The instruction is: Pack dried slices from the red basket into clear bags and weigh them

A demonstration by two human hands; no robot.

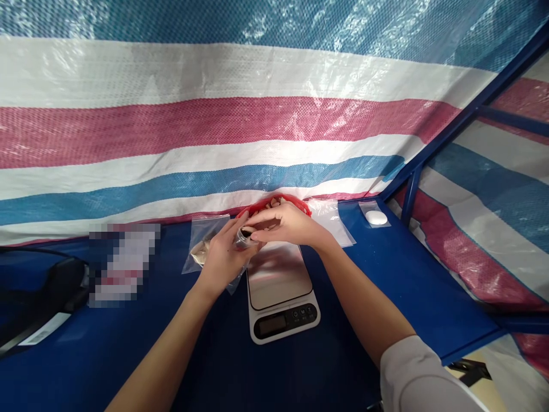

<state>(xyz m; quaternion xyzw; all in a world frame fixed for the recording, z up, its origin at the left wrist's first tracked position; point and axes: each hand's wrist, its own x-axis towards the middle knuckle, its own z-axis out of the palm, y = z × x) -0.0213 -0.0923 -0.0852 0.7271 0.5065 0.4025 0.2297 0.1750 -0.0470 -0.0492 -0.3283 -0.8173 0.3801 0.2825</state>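
My left hand (223, 256) is closed around a small clear container (242, 238) with a dark opening, tilted towards my right hand. My right hand (285, 224) is curled over from the other side, its thumb and fingertips at the container's rim; what they pinch, if anything, is too small to make out. Below and in front of both hands lies a white kitchen scale (281, 280) with a dark, unlit display. Behind them sits a red basket (295, 200) of brownish pieces, partly hidden by my right hand. Beside my left hand rests a clear zip bag (210, 226) with something beige in it.
On the blue table (377, 274), a clear plastic bag (332, 220) lies right of the basket. Further right, a white rounded object (376, 217) rests on a small bag. A black device (51, 297) stands at left. Striped sheeting (214, 123) and a blue frame (450, 120) border the table.
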